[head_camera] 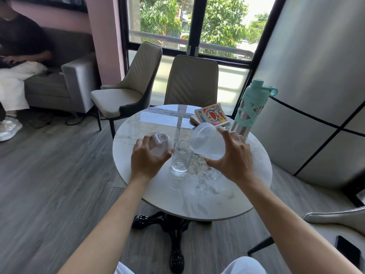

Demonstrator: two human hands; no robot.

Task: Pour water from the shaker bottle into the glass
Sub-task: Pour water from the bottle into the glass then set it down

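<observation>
A clear drinking glass (180,158) stands upright near the middle of the round marble table (158,190). My right hand (232,157) grips a translucent white shaker bottle (207,142), lid off, tilted with its open mouth to the left, just above and right of the glass rim. My left hand (147,158) holds the bottle's translucent lid (160,143) just left of the glass. The glass looks nearly empty; no stream of water is visible.
A teal-and-steel bottle (249,107) and a comic book (211,116) sit at the table's back right. Two beige chairs (191,82) stand behind the table. A person sits on a grey sofa (75,84) at the far left. A black phone (346,252) lies at the lower right.
</observation>
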